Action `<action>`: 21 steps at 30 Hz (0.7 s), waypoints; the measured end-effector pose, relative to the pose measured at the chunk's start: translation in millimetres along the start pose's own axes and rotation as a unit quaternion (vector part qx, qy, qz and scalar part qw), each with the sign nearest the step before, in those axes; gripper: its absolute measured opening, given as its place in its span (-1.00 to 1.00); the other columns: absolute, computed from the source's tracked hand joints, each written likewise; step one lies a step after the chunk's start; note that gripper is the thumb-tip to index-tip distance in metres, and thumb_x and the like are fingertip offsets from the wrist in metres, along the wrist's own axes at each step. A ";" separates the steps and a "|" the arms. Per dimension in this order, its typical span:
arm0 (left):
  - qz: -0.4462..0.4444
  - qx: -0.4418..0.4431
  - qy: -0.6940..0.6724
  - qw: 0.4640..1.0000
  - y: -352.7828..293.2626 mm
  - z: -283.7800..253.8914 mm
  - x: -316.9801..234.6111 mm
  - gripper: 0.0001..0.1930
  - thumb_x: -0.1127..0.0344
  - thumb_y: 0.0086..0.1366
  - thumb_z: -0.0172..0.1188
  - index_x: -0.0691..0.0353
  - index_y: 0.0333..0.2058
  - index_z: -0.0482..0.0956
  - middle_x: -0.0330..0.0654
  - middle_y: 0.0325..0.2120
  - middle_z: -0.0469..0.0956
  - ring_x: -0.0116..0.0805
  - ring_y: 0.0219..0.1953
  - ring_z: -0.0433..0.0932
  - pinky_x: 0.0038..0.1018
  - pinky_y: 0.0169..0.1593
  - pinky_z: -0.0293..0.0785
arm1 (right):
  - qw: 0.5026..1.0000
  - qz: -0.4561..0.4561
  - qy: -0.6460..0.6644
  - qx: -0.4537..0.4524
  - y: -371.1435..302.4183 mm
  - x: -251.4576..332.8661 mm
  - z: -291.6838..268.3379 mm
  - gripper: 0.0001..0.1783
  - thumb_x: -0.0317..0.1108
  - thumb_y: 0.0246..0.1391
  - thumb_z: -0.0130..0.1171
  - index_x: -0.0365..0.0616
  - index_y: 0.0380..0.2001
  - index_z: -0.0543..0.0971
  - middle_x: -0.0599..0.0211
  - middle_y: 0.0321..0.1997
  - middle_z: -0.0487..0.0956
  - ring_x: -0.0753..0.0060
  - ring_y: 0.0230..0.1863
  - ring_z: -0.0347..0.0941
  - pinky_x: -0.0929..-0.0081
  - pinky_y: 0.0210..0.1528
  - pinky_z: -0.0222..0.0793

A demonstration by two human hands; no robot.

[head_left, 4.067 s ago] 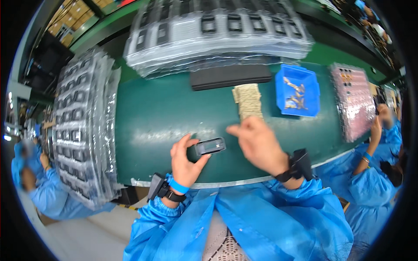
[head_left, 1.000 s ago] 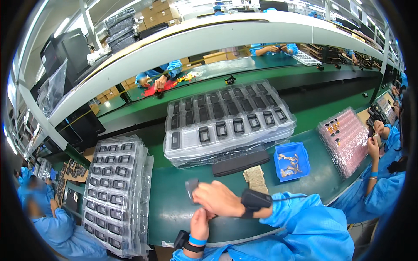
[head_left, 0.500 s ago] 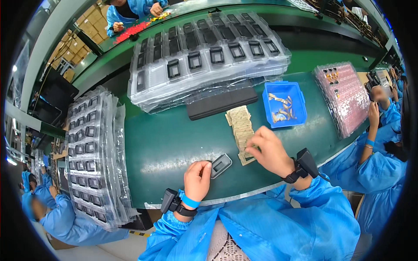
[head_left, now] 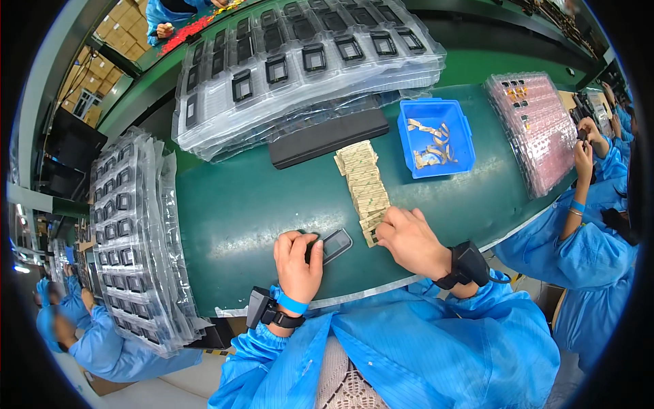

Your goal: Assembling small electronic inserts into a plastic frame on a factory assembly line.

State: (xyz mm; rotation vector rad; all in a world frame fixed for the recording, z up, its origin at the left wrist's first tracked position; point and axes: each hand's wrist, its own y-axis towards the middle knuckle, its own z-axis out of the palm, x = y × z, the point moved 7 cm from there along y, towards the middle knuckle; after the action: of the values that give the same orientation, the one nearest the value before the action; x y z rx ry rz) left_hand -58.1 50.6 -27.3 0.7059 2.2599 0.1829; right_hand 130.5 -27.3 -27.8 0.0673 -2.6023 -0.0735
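A small dark grey plastic frame with a window in it (head_left: 337,243) lies on the green bench. My left hand (head_left: 298,266) grips its left end, fingers bent over the edge, so that end is hidden. Right of it runs an overlapping row of thin beige paper-backed strips (head_left: 361,178). At the near end of this row, my right hand (head_left: 412,242) has thumb and forefinger pinched on the last strip; how much of it they hold is partly covered.
Beyond the row sit a long black case (head_left: 329,139) and a blue bin (head_left: 470,146) with peeled paper scraps. Clear trays of black frames are stacked behind (head_left: 306,82) and at left (head_left: 122,235). Pink bubble wrap (head_left: 535,136) lies at right. Co-workers sit around.
My right hand has come down onto the near end of the strip row. My left fingers have spread further over the grey frame. The whole view has shifted slightly.
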 end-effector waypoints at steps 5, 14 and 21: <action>-0.001 0.117 -0.150 0.982 22.8 12.2 -34.8 -0.87 0.42 0.15 0.27 0.30 -0.31 0.63 -0.14 -0.44 0.54 -0.25 -0.39 0.48 -0.39 -0.29 0.41 | 0.995 -0.063 -0.067 -0.040 5.5 27.7 -20.9 -0.94 -0.42 0.00 0.07 -0.09 -0.42 0.52 0.33 -0.30 0.37 0.30 -0.17 0.36 0.33 -0.14 0.14; -0.094 0.195 -0.222 0.951 31.7 31.9 -42.1 -0.90 0.44 0.21 0.23 0.35 -0.37 0.66 -0.18 -0.56 0.57 -0.50 -0.51 0.48 -0.55 -0.41 0.38 | 0.992 -0.044 0.054 -0.106 12.5 33.3 -45.7 -0.91 -0.42 0.01 0.17 -0.06 -0.35 0.55 0.34 -0.30 0.36 0.26 -0.19 0.32 0.31 -0.15 0.11; -0.079 0.121 -0.251 0.957 32.1 30.9 -47.1 -0.88 0.45 0.25 0.18 0.36 -0.37 0.67 -0.14 -0.48 0.62 -0.42 -0.43 0.56 -0.53 -0.32 0.46 | 0.978 -0.019 0.095 -0.186 15.5 30.1 -50.6 -0.88 -0.41 0.00 0.24 -0.07 -0.35 0.53 0.32 -0.29 0.36 0.24 -0.19 0.34 0.30 -0.14 0.09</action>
State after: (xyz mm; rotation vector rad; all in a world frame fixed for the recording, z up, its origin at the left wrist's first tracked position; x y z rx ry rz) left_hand 4.1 49.5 -9.3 0.6096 1.8477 -0.3238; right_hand 130.0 -15.7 31.9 -0.0113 -2.3545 -0.5394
